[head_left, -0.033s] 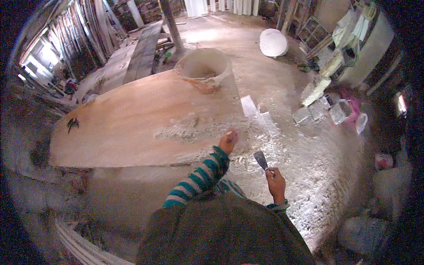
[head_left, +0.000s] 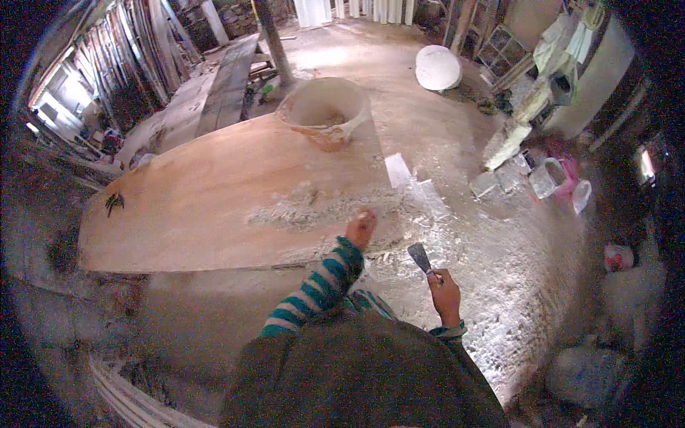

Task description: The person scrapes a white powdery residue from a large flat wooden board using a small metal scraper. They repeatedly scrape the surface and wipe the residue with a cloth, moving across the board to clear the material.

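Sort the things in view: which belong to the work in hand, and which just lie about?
Work in hand:
- scraper, in the right hand
- pale crumbly material, near the left hand
- board beneath it
- bowl, possibly

Apparently lying about:
- white round object
- pale container
- pink item beside it

The scraper (head_left: 419,257) was observed with a dark, flat blade, flaring toward its tip. Its handle was largely hidden in the right hand (head_left: 445,292) — the blade pointed forward and slightly left. Blade contact could not be determined. The pale, lumpy material (head_left: 296,208) lay in a ragged, uneven band across the brown tabletop (head_left: 185,200) — near the left hand (head_left: 362,228), toward the right end.
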Available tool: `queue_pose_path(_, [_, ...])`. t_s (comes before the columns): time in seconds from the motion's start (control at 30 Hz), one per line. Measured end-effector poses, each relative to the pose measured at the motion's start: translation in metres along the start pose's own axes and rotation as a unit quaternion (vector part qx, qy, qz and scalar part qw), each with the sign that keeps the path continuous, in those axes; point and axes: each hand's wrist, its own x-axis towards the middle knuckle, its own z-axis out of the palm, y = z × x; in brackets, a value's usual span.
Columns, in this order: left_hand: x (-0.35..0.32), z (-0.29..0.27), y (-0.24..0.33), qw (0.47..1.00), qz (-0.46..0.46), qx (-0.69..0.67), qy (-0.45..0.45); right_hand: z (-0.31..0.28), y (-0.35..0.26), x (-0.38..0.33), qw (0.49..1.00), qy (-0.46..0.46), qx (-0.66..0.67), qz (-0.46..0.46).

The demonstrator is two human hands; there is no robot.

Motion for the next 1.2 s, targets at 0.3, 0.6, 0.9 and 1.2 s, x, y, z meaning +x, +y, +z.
queue_pose_path(0.3, [-0.024, -0.068, 0.06, 0.94, 0.003, 0.339, -0.021, -0.002, 0.002, 0.027, 0.998, -0.054, -0.011, 0.002])
queue_pose_path(0.6, [-0.001, 0.086, 0.04, 0.985, -0.036, 0.127, -0.107, 0.006, 0.025, 0.018, 0.995, -0.083, -0.05, 0.015])
queue_pose_path(0.9, [-0.053, -0.052, 0.047, 0.975, -0.072, -0.169, 0.126, 0.071, 0.03, 0.017, 0.998, 0.005, 0.054, 0.016])
queue_pose_path(1.2, [-0.151, -0.129, 0.12, 0.936, -0.116, 0.006, 0.332, 0.073, 0.006, 0.014, 0.997, 0.046, 0.057, 0.008])
